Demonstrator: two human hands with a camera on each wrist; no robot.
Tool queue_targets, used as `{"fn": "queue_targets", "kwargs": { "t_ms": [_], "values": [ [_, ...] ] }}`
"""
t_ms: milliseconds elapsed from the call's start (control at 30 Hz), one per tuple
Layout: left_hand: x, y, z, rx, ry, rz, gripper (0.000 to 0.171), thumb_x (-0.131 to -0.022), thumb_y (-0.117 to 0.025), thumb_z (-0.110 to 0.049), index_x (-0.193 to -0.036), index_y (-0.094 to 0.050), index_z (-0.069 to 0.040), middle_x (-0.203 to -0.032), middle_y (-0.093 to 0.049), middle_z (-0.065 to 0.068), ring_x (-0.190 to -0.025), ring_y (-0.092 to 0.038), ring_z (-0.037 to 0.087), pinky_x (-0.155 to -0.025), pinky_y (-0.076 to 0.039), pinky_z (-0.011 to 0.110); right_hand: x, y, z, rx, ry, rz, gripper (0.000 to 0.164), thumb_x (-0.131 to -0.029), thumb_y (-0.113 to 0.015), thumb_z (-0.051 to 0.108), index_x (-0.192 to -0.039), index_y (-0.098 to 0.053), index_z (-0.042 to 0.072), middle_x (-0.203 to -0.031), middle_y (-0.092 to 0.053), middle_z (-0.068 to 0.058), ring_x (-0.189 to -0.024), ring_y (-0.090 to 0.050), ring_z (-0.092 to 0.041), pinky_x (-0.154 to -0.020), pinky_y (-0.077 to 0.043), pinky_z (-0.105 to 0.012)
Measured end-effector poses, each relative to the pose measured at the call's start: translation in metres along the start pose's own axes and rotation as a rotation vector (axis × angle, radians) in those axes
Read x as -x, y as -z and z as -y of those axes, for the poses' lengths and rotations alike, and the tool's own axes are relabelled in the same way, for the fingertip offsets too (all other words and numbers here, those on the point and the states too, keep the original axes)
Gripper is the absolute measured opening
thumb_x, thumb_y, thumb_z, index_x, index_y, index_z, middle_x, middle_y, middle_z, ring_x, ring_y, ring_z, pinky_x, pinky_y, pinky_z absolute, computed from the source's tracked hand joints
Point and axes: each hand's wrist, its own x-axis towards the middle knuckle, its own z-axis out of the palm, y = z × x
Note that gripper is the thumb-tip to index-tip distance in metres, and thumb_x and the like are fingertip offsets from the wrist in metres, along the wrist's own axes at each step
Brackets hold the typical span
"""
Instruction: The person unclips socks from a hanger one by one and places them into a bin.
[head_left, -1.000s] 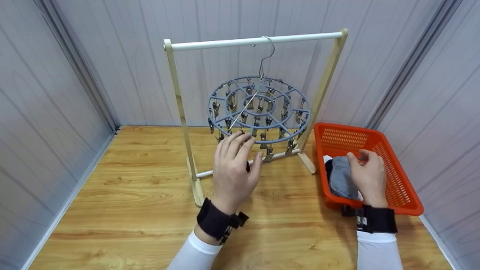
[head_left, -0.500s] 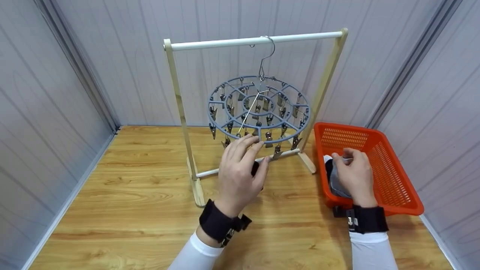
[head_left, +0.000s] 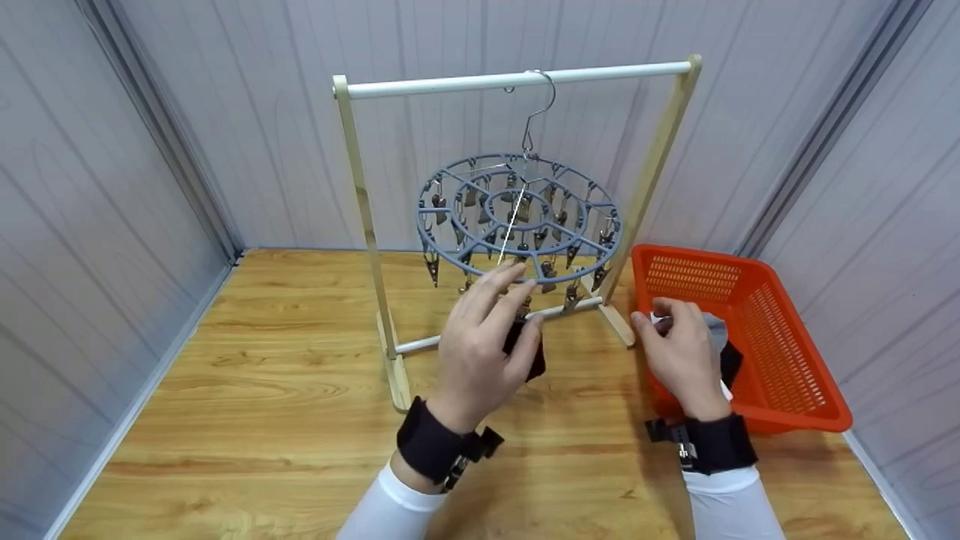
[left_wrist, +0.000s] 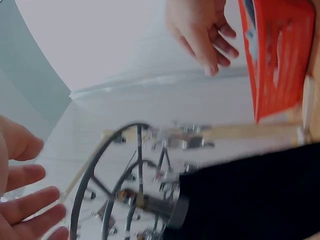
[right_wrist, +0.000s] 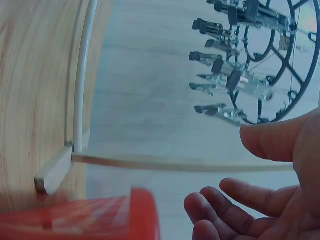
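A blue-grey round clip hanger [head_left: 427, 244] hangs by its metal hook, with metal clips dangling from its rings. My left hand [head_left: 480, 352] is at its near rim, fingers spread and slightly bent; whether they touch the rim cannot be told. A black cloth [head_left: 537, 365] hangs partly hidden behind this hand; the left wrist view shows a metal clip [left_wrist: 160, 206] biting the black cloth [left_wrist: 250, 195]. My right hand [head_left: 682, 356] hovers over the left rim of an orange basket [head_left: 806, 352], fingers loosely bent around nothing. Grey cloth [head_left: 716, 328] lies in the basket.
A wooden stand with a white top rod [head_left: 450, 85] carries the hanger; its feet [head_left: 397, 382] rest on the wood-grain table [head_left: 262, 390]. Pale panel walls [head_left: 285, 150] enclose the back and sides. Black cloth [head_left: 730, 365] also lies in the basket.
The hanger has turned, its near clips and the black cloth shifting right. My left hand has slid slightly right. My right hand has moved left, from over the cloths to the basket's left rim.
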Motion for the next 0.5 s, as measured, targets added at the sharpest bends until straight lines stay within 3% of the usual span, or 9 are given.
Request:
{"fn": "queue_targets", "kwargs": {
  "t_ms": [167, 367, 500],
  "values": [
    [-0.003, 0.010, 0.009, -0.130, 0.031, -0.031, 0.047, -0.099, -0.080, -0.013, -0.141, -0.069, 0.004, -0.152, -0.064, 0.023, -0.148, -0.055, 0.041, -0.126, -0.042, 0.057, 0.002, -0.006, 0.008, -0.023, 0.043, 0.048, 0.047, -0.111, -0.072, 0.027, -0.144, -0.065, -0.005, -0.130, -0.062, -0.024, -0.113, -0.064, -0.038, -0.092, -0.048, -0.046],
    [-0.001, 0.015, 0.017, -0.285, 0.157, 0.040, 0.055, -0.095, -0.074, -0.005, -0.147, -0.063, 0.009, -0.156, -0.060, 0.025, -0.153, -0.049, 0.044, -0.130, -0.036, 0.060, 0.006, -0.016, 0.014, -0.057, 0.105, 0.116, 0.045, -0.109, -0.075, 0.023, -0.143, -0.066, -0.003, -0.127, -0.066, -0.020, -0.112, -0.066, -0.033, -0.092, -0.050, -0.042],
    [0.000, 0.015, 0.018, -0.315, 0.166, 0.076, 0.053, -0.094, -0.071, -0.003, -0.145, -0.065, 0.008, -0.152, -0.064, 0.024, -0.153, -0.051, 0.043, -0.131, -0.034, 0.061, 0.008, -0.022, 0.018, -0.082, 0.139, 0.139, 0.045, -0.107, -0.077, 0.020, -0.143, -0.067, -0.004, -0.123, -0.068, -0.019, -0.109, -0.067, -0.031, -0.091, -0.053, -0.041]
  ]
}}
